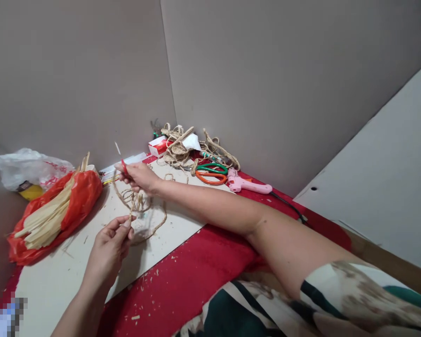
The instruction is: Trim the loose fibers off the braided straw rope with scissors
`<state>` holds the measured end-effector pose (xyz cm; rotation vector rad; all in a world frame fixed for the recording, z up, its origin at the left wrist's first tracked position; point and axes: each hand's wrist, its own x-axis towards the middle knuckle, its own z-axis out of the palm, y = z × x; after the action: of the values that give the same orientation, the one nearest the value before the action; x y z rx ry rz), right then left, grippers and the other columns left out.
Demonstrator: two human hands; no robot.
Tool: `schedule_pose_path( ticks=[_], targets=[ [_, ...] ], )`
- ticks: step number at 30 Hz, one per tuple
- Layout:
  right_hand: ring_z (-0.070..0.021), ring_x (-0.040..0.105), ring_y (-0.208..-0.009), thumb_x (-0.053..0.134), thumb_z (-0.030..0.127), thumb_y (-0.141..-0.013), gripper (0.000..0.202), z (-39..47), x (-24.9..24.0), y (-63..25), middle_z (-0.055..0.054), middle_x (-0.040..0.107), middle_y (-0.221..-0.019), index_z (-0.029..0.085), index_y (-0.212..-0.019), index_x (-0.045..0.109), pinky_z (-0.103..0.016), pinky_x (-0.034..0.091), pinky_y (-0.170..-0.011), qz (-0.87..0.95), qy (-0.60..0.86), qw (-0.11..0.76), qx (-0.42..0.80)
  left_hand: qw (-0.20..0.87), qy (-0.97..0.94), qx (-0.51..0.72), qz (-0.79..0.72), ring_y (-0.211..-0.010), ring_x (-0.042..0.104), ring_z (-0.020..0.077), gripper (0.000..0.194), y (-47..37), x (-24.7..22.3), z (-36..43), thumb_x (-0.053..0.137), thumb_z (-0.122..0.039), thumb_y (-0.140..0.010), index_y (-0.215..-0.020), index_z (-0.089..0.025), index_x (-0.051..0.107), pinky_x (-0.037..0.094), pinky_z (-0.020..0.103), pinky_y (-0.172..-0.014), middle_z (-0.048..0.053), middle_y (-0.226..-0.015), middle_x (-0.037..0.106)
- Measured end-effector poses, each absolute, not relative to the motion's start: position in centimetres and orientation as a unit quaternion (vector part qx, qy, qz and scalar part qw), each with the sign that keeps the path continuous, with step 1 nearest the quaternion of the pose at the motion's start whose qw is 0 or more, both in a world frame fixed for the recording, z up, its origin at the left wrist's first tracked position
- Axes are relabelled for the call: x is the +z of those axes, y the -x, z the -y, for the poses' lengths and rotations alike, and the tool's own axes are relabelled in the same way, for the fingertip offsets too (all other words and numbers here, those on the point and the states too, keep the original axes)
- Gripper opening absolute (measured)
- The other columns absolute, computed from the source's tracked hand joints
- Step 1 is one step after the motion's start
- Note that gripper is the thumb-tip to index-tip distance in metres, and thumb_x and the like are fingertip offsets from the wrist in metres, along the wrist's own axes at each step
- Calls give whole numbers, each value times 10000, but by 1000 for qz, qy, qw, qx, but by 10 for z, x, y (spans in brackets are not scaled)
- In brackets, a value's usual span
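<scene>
My left hand [114, 236] is closed, thumb and fingers pinching a braided straw cord [159, 228]. The cord loops loosely over the white board between and beyond my hands. My right hand [140, 177] reaches farther out and is closed around small red-handled scissors [124, 167], whose thin blades point up toward the wall. Part of the cord rises close to the right fingers; whether they also grip it I cannot tell. The scissors' handle is partly hidden by my fingers.
A red plastic bag [89, 189] with pale dried husks [52, 220] lies left, near a clear bag [30, 166]. At the back are coiled straw cords [178, 150], orange-and-green-handled scissors [210, 180] and a pink glue gun [249, 185]. Scraps dot the white board [56, 281] and red cloth [182, 276].
</scene>
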<state>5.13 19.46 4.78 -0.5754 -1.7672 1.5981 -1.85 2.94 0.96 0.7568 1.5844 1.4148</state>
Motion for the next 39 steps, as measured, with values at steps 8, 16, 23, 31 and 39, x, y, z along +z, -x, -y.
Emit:
schedule_pose_path(
  ticks=[8,16,23,31,39],
  targets=[
    [-67,319,-526,637,310,-771,372,-214,12,-115,55,372,-488,157,-493,443,-241,237,-553,785,313,313,432,458,-197,596,-629,-379,335,26,362,28,-5,-17,786,-303,-652,-935,-131,638,204,131,-342,-3,-603,603],
    [-139,511,-603,550,412,-799,306,-161,-20,-139,-46,648,-678,140,-714,660,-311,321,-669,979,117,151,76,446,-140,614,-636,-373,452,52,370,30,-21,-10,816,-269,-635,-970,-170,695,331,157,-388,38,-633,684],
    [-176,555,-632,537,477,-764,359,-175,-33,-134,-63,667,-697,145,-740,672,-353,316,-727,987,102,118,43,441,-127,577,-676,-408,482,74,361,37,-35,-13,818,-288,-631,-965,-181,732,427,207,-448,39,-661,690],
    [-178,544,-626,525,485,-759,368,-171,-29,-136,-76,666,-692,146,-735,668,-367,291,-736,990,89,103,30,434,-131,550,-701,-440,509,99,308,31,-35,-10,821,-307,-630,-910,-203,744,449,234,-471,34,-664,692],
    [-158,538,-612,532,453,-783,333,-170,-22,-138,-60,666,-664,154,-717,662,-363,285,-762,995,68,40,54,426,-96,534,-724,-390,435,69,400,25,-28,-12,870,-349,-518,-864,-181,758,310,180,-362,18,-559,622]
  ],
)
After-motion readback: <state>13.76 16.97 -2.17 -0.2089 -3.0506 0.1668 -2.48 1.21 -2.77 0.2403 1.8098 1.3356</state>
